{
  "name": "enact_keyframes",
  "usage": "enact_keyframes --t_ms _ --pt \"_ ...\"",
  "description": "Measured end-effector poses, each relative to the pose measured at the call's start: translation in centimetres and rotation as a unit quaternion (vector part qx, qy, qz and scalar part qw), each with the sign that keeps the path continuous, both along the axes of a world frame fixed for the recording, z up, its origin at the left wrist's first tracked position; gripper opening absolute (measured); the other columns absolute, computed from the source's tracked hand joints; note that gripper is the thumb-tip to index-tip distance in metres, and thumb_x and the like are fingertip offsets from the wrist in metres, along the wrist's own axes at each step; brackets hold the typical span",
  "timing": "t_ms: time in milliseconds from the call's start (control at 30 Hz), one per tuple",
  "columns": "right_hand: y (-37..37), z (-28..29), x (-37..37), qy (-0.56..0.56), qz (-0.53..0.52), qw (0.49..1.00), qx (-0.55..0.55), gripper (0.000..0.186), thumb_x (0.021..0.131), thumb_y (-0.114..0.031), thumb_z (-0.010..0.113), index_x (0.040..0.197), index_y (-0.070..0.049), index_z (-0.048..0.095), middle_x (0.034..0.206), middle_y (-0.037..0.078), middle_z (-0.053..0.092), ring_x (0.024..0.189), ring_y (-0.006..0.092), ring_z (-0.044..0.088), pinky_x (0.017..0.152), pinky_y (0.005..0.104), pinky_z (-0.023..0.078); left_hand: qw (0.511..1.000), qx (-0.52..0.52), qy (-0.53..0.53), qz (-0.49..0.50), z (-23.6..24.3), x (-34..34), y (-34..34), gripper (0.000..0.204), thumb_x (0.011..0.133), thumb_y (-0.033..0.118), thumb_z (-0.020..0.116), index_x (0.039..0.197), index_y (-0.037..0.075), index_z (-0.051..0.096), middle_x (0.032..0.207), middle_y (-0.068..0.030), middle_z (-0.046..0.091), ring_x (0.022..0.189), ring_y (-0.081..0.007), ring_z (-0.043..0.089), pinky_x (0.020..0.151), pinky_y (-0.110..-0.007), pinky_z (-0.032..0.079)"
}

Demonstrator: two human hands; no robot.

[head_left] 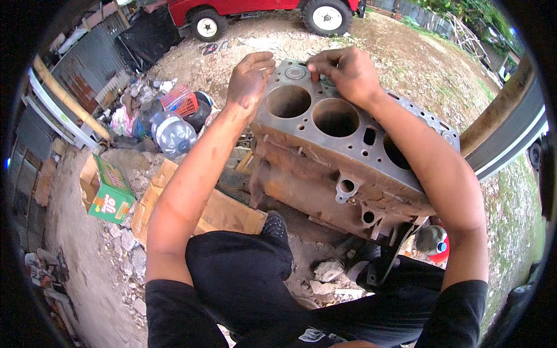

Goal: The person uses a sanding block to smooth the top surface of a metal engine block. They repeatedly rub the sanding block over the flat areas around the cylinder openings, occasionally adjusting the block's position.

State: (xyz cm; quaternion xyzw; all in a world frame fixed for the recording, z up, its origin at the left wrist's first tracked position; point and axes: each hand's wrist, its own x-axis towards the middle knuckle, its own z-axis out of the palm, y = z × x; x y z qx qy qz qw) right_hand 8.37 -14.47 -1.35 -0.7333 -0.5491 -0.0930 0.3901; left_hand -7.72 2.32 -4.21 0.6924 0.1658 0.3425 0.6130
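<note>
An engine block [307, 148] stands in front of me, its flat grey top deck facing up and its side brown with rust. Large cylinder bores [335, 118] and smaller holes run along the deck. My left hand [249, 81] is beside the block's far left corner, dirty, its fingers stretched out and slightly curved toward the deck; nothing shows in it. Over the far edge of the deck, my right hand [347, 71] has thumb and fingers pinched together near a round plug [295, 72]. Whatever is between those fingertips is too small to make out. My right forearm covers part of another bore.
Left of the block lie flattened cardboard [232, 211], a green box [107, 188], a clear plastic jug [173, 134] and a red basket [180, 101]. A plastic bottle [430, 239] stands below my right forearm. Rubble [328, 271] lies between my feet. A red vehicle [255, 7] is beyond.
</note>
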Motion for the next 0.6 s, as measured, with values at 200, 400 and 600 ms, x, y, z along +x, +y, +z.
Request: enact_keyframes --t_ms 200,400,600 --pt "0.4 0.2 0.9 0.030 0.031 0.999 0.028 0.022 0.092 -0.033 0.077 0.086 -0.014 0.085 0.074 0.006 0.077 0.063 0.0193 0.070 0.068 0.0362 0.057 0.999 -0.034 -0.007 -0.010 0.5 -0.1 -0.1 0.060 0.087 -0.004 0.043 0.146 -0.011 0.049 0.145 -0.0300 0.058 0.136 -0.0364 0.058 0.117 -0.041 0.045" --pt "0.3 -0.2 0.0 0.040 0.013 0.999 0.020 0.015 0.092 -0.028 0.078 0.096 -0.015 0.086 0.076 0.007 0.078 0.069 0.0206 0.074 0.072 0.0360 0.059 0.999 -0.050 -0.016 -0.007 0.4 -0.1 0.0 0.057 0.090 -0.003 0.042 0.145 -0.011 0.050 0.143 -0.0294 0.059 0.135 -0.0351 0.058 0.115 -0.041 0.047" --pt "0.0 0.7 0.1 0.056 0.007 0.998 -0.012 0.019 0.094 -0.028 0.079 0.097 -0.011 0.085 0.090 0.006 0.082 0.082 0.0154 0.075 0.078 0.0339 0.058 0.999 -0.036 -0.008 -0.003 0.6 -0.2 -0.4 0.054 0.091 -0.005 0.041 0.144 -0.009 0.051 0.144 -0.0282 0.059 0.135 -0.0340 0.059 0.115 -0.041 0.048"
